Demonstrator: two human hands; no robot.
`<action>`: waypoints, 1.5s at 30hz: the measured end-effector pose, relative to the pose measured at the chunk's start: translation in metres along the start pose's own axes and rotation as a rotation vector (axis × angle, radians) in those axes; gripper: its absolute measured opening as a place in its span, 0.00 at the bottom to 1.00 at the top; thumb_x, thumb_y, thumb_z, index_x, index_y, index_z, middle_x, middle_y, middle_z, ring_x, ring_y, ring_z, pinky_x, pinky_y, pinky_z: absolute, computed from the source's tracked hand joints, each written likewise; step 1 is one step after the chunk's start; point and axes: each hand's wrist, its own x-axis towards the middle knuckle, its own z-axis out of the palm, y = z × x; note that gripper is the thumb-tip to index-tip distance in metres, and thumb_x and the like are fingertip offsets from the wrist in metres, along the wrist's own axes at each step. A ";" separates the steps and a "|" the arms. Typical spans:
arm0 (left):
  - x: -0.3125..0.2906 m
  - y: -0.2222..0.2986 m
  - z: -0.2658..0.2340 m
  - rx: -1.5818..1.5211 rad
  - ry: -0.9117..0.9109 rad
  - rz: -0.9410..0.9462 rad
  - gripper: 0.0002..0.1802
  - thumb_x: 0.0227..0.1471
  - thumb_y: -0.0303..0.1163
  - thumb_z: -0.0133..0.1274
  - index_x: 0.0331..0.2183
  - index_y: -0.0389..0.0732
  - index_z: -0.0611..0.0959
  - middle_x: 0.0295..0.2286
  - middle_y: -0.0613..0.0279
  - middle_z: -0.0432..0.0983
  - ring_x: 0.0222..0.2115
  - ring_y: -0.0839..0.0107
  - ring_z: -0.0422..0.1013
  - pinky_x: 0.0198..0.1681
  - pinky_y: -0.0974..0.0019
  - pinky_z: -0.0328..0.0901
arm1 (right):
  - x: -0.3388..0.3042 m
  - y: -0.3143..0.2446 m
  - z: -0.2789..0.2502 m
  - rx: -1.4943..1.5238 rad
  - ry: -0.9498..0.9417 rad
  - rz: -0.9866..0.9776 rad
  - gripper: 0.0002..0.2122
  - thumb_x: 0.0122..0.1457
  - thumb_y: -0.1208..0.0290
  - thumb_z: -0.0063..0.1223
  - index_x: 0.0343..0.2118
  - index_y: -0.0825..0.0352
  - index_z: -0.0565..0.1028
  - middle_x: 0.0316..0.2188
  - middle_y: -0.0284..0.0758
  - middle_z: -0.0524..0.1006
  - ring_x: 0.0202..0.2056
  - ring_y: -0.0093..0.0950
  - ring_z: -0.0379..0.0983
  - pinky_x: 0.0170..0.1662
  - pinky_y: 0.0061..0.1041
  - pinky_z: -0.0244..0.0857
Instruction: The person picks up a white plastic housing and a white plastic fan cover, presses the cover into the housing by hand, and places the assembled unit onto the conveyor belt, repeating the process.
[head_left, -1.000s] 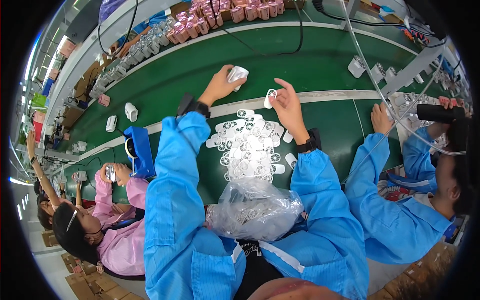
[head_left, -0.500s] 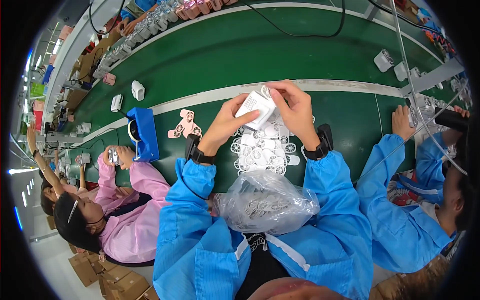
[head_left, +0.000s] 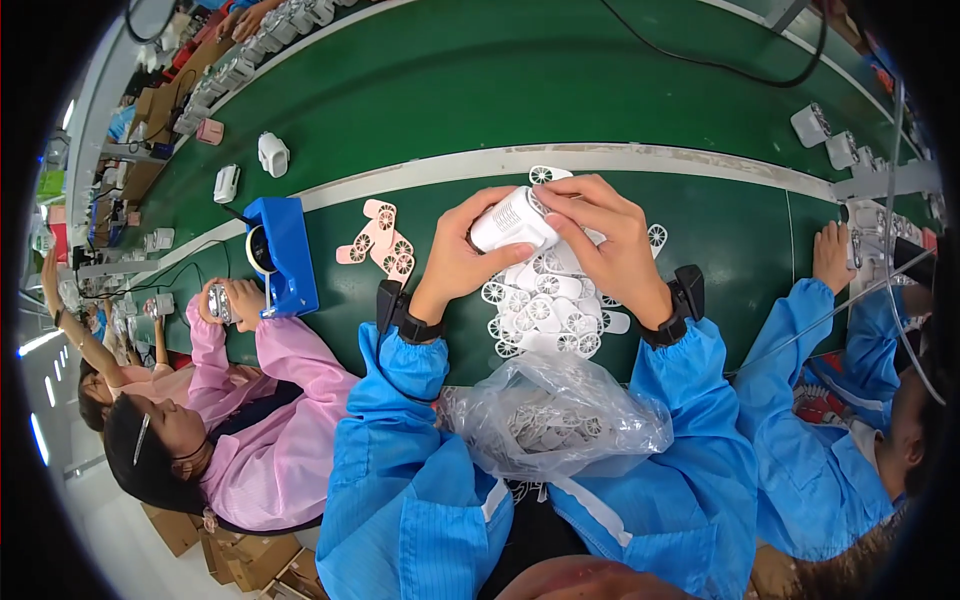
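The left hand (head_left: 458,252) is closed around a white plastic housing (head_left: 508,224), with its thumb on the near side. The right hand (head_left: 622,246) has its fingers bent in, holding the right end of it. The housing is up over the far part of a heap of flat white covers (head_left: 543,312) with round grilles. A clear plastic bag (head_left: 625,425) sits near the person's tummy. Some pink covers (head_left: 379,238) lie to the left, near a blue tape dispenser (head_left: 291,250)
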 end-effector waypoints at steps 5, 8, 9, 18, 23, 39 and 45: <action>0.001 0.005 0.003 0.082 0.047 0.144 0.35 0.42 0.31 0.75 0.53 0.34 0.82 0.43 0.56 0.82 0.42 0.69 0.79 0.46 0.66 0.73 | 0.000 -0.004 0.008 -0.025 0.048 -0.022 0.14 0.59 0.85 0.61 0.48 0.72 0.83 0.45 0.42 0.82 0.43 0.35 0.80 0.46 0.28 0.75; 0.001 0.003 0.004 0.094 0.052 0.182 0.35 0.42 0.31 0.76 0.53 0.34 0.82 0.42 0.56 0.82 0.41 0.68 0.79 0.45 0.66 0.72 | -0.002 -0.004 0.009 -0.083 0.078 -0.051 0.14 0.58 0.85 0.62 0.47 0.72 0.84 0.44 0.42 0.83 0.43 0.35 0.81 0.45 0.28 0.75; 0.000 0.003 0.004 0.094 0.052 0.188 0.35 0.42 0.31 0.76 0.53 0.34 0.82 0.42 0.56 0.82 0.41 0.68 0.79 0.45 0.66 0.72 | -0.002 -0.005 0.010 -0.090 0.099 -0.055 0.13 0.58 0.85 0.62 0.47 0.73 0.84 0.44 0.41 0.83 0.42 0.35 0.81 0.44 0.28 0.75; -0.001 -0.001 0.008 0.094 0.073 0.235 0.36 0.41 0.31 0.77 0.53 0.34 0.82 0.41 0.56 0.82 0.40 0.68 0.79 0.44 0.66 0.73 | -0.005 -0.005 0.016 -0.105 0.160 -0.103 0.12 0.57 0.86 0.63 0.44 0.74 0.84 0.43 0.41 0.84 0.41 0.35 0.81 0.43 0.29 0.75; 0.000 -0.002 0.005 0.092 0.059 0.250 0.35 0.41 0.29 0.77 0.52 0.35 0.82 0.41 0.55 0.82 0.41 0.68 0.79 0.44 0.65 0.73 | -0.003 0.003 0.011 -0.101 0.071 -0.165 0.16 0.56 0.83 0.65 0.49 0.73 0.82 0.49 0.44 0.83 0.45 0.38 0.81 0.47 0.31 0.76; -0.006 0.006 0.026 0.440 0.312 0.492 0.35 0.39 0.26 0.75 0.52 0.35 0.81 0.46 0.46 0.82 0.43 0.51 0.82 0.43 0.58 0.78 | -0.010 -0.017 0.041 -0.107 -0.090 0.013 0.68 0.29 0.56 0.87 0.73 0.70 0.51 0.71 0.51 0.58 0.69 0.50 0.58 0.70 0.46 0.55; -0.005 0.010 0.023 0.302 0.314 0.331 0.29 0.40 0.26 0.74 0.46 0.34 0.80 0.41 0.47 0.82 0.41 0.52 0.82 0.44 0.58 0.76 | -0.012 -0.023 0.051 -0.177 -0.094 -0.028 0.69 0.29 0.59 0.87 0.73 0.71 0.47 0.70 0.52 0.56 0.68 0.53 0.57 0.69 0.47 0.55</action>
